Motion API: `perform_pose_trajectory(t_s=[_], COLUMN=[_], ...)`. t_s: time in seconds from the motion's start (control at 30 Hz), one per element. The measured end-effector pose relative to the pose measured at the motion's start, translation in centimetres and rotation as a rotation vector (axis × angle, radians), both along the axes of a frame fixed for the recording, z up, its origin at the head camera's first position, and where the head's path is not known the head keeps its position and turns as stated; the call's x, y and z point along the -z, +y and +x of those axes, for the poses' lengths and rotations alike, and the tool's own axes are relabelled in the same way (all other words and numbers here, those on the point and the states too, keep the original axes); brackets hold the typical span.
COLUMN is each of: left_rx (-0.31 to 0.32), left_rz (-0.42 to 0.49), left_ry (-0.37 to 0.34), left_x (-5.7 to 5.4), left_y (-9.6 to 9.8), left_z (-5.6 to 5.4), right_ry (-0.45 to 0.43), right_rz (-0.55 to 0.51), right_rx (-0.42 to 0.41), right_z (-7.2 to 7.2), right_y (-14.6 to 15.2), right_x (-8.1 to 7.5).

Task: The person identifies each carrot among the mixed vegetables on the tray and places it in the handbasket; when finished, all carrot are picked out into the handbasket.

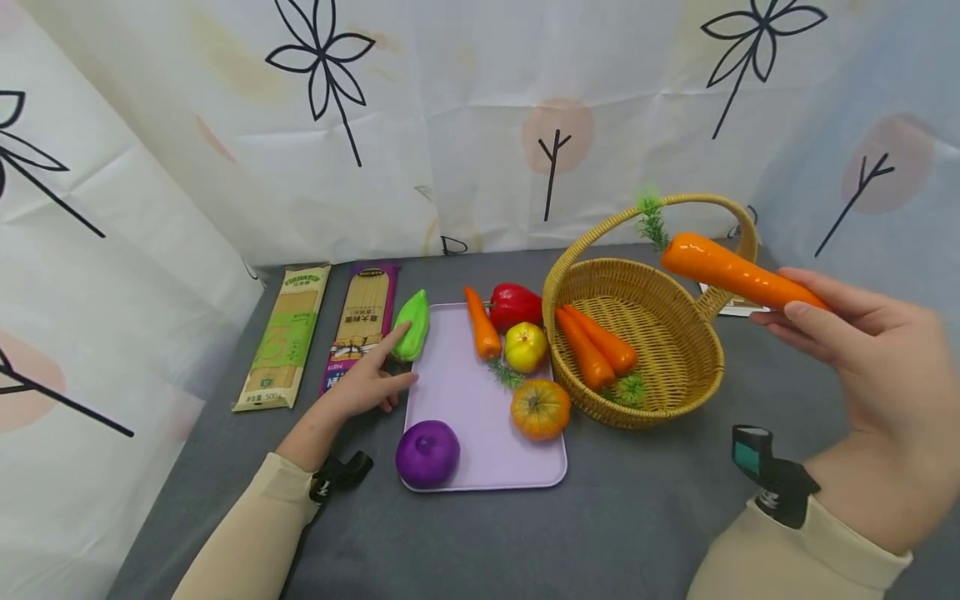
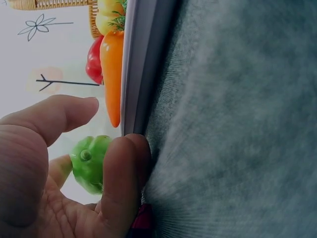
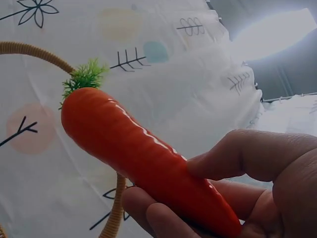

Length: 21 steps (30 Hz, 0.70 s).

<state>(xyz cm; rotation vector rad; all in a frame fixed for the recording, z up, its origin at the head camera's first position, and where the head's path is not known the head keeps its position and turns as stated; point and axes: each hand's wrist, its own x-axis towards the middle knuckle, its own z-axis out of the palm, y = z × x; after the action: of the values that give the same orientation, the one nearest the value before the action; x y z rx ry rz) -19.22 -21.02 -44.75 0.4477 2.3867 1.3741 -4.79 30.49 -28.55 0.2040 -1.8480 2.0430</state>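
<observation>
The left hand (image 1: 366, 383) is spread, one finger on the green pepper (image 1: 415, 327) at the tray's (image 1: 472, 437) edge. Only its wrist view shows the pepper's stubby end (image 2: 85, 155). Only the head view shows two carrots (image 1: 583, 348) in the basket (image 1: 678, 354). The right hand (image 1: 877, 358) holds another carrot (image 1: 738, 271) near the handle (image 1: 705, 198); its wrist view adds a bright light (image 3: 280, 34).

Head view: above and behind the left hand (image 1: 369, 385) and right hand (image 1: 873, 362), farthest off, facing forward and down. Left wrist view: turned sideways, low over the worktop (image 1: 615, 525), close to the left hand, facing past it. Right wrist view: close to the right hand, tilted upward. Head and right wrist views both show the carrot (image 1: 735, 271).
</observation>
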Motion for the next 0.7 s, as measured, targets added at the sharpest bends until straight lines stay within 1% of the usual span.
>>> perform_pose_trajectory(t_s=[0.17,0.3,0.37,0.4,0.43,0.5,0.6,0.63,0.7], left_rx=[0.01,0.019,0.032,0.039,0.046,0.056,0.063,0.067,0.07], left_rz=[-0.001,0.0,0.003,0.004,0.004,0.002,0.001,0.0,0.0], left_ry=[-0.007,0.006,0.024,0.032,0.041,0.057,0.075,0.081,0.087], left_x=[-0.3,-0.3,-0.3,-0.2,-0.1,0.1,0.2,-0.2,-0.1], left_y=[0.0,-0.1,-0.1,-0.1,-0.2,-0.1,0.0,0.1,0.1], left_z=[0.2,0.4,0.3,0.3,0.2,0.1,0.1,0.3,0.2], right_ry=[-0.101,-0.239,-0.307,-0.339,-0.366,-0.398,-0.453,-0.469,-0.5], right_rz=[0.063,0.141,0.177,0.215,0.212,0.238,0.328,0.351,0.429], right_rx=[0.016,0.027,0.025,0.028,0.014,-0.013,-0.04,-0.051,-0.053], right_z=[-0.5,-1.4,-2.1,-2.5,-2.9,-3.8,-5.1,-5.5,-6.3], right_y=[1.1,1.3,1.2,1.0,0.9,0.7,0.2,0.1,-0.3], right_x=[0.6,0.9,1.1,1.2,1.4,1.7,2.3,2.6,3.1])
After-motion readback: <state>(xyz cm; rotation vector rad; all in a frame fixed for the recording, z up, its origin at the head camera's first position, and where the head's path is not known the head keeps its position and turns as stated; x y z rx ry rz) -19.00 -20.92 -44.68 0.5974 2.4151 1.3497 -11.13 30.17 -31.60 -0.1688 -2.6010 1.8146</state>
